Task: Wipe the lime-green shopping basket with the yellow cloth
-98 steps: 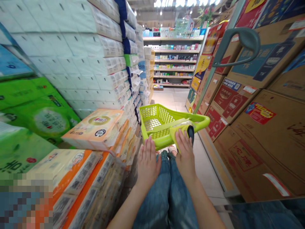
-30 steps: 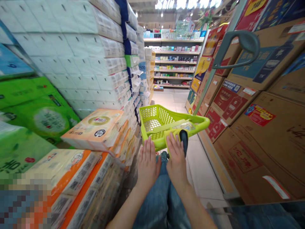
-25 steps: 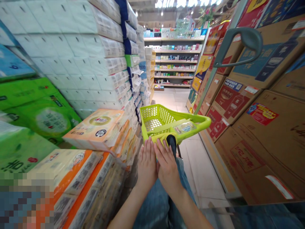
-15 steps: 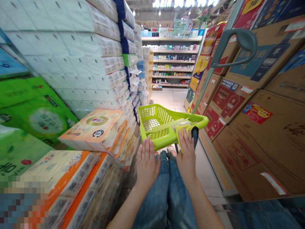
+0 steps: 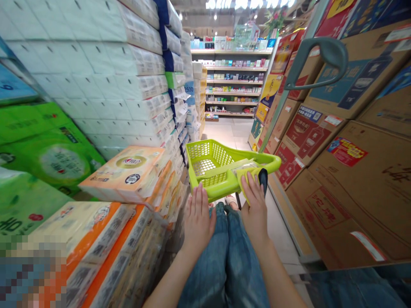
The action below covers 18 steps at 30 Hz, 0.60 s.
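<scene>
A lime-green plastic shopping basket with latticed sides stands in front of me, a wide handle loop at its right end. My left hand is open, fingers straight and side by side, their tips at the basket's near left rim. A yellow cloth lies over the right part of the near rim, and my right hand presses on it with the fingers over it. Just beyond those fingers a dark rounded piece shows. The underside of the cloth is hidden.
Stacked white tissue packs wall the left side, with orange packs lower and nearer. Cardboard cartons line the right behind a metal post with a grey handle. Stocked shelves stand at the aisle's far end.
My right hand has shifted slightly to the right and down with the yellow cloth. My left hand and the basket look unmoved.
</scene>
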Available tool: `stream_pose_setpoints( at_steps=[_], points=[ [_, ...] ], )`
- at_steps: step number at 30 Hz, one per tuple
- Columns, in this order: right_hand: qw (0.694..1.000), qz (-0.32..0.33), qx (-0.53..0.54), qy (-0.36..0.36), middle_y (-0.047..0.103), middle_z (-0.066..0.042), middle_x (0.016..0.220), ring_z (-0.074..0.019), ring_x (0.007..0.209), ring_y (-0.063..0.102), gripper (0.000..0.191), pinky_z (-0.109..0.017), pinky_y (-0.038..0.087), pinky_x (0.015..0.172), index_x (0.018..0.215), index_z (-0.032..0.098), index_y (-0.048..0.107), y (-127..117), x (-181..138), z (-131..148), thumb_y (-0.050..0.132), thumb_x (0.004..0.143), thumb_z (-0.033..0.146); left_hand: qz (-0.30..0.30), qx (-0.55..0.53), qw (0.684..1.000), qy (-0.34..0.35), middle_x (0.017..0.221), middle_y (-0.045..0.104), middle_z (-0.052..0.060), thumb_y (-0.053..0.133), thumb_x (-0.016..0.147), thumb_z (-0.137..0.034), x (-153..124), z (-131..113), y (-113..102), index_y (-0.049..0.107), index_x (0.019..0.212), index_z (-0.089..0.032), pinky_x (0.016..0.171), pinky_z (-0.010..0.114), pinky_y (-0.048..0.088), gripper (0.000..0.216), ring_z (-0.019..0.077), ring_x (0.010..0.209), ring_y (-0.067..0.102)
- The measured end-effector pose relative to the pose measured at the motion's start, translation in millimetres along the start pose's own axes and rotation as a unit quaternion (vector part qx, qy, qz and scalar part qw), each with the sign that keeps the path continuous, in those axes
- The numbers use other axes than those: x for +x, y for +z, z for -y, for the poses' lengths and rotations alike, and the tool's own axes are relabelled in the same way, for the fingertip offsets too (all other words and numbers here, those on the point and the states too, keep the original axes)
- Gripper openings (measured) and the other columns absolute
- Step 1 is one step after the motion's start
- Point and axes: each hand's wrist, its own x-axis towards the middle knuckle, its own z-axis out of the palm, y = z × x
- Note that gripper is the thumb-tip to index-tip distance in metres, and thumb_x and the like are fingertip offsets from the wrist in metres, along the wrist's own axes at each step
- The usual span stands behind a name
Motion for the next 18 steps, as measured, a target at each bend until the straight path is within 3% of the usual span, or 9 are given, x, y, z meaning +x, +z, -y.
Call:
stream_pose_setpoints(
  at_steps=[3,7,10,12,15,18],
  points=[
    [1.000,0.001,-0.007,0.003,0.032,-0.007,0.160,-0.0226,0.151,0.017,0.080,-0.057,0.023,0.120,0.156,0.025,0.023,8,-4,14,0.033,0.083,-0.005,-0.004,-0.001,1.000,-0.006,0.157,0.029,0.024,0.052,0.094,-0.026,0,-1,1,0.003,0.156,-0.004,0.118,0.050,0.030,0.082,0.0298,0.151,0.017],
    [0.994,0.057,0.011,-0.091,0.038,-0.007,0.157,-0.0202,0.151,0.020,0.075,-0.050,0.028,0.120,0.157,0.024,0.017,25,-21,53,0.033,0.088,-0.001,-0.011,-0.006,1.000,0.000,0.158,0.029,0.022,0.043,0.096,-0.022,-2,1,1,0.004,0.156,-0.006,0.118,0.049,0.030,0.073,0.0282,0.151,0.016],
    [0.987,0.080,0.021,-0.138,0.041,-0.006,0.156,-0.0185,0.150,0.023,0.074,-0.046,0.029,0.120,0.157,0.025,0.019,24,-24,53,0.034,0.089,0.000,-0.005,-0.005,1.000,0.010,0.159,0.027,0.022,0.040,0.096,-0.021,-3,3,1,0.005,0.156,-0.006,0.118,0.049,0.030,0.071,0.0287,0.151,0.016],
    [0.990,0.072,0.015,-0.124,0.041,-0.005,0.156,-0.0189,0.150,0.024,0.075,-0.049,0.027,0.120,0.156,0.027,0.023,17,-17,35,0.033,0.087,-0.002,0.001,-0.005,1.000,0.006,0.159,0.027,0.023,0.046,0.095,-0.025,-2,3,0,0.004,0.156,-0.005,0.118,0.050,0.030,0.076,0.0302,0.151,0.017],
    [0.999,0.025,0.003,-0.044,0.037,-0.006,0.158,-0.0208,0.151,0.021,0.081,-0.055,0.025,0.120,0.155,0.028,0.028,7,-3,9,0.031,0.081,-0.006,0.000,-0.010,1.000,0.000,0.158,0.028,0.023,0.049,0.095,-0.027,-1,1,0,0.004,0.156,-0.005,0.118,0.050,0.030,0.079,0.0305,0.151,0.019],
    [1.000,-0.002,-0.003,-0.001,0.034,-0.007,0.159,-0.0221,0.151,0.018,0.083,-0.057,0.023,0.120,0.155,0.025,0.026,9,-1,12,0.031,0.079,-0.007,-0.007,-0.013,1.000,-0.006,0.158,0.028,0.023,0.049,0.095,-0.027,0,-1,1,0.004,0.156,-0.006,0.118,0.050,0.030,0.079,0.0303,0.150,0.020]
  ],
)
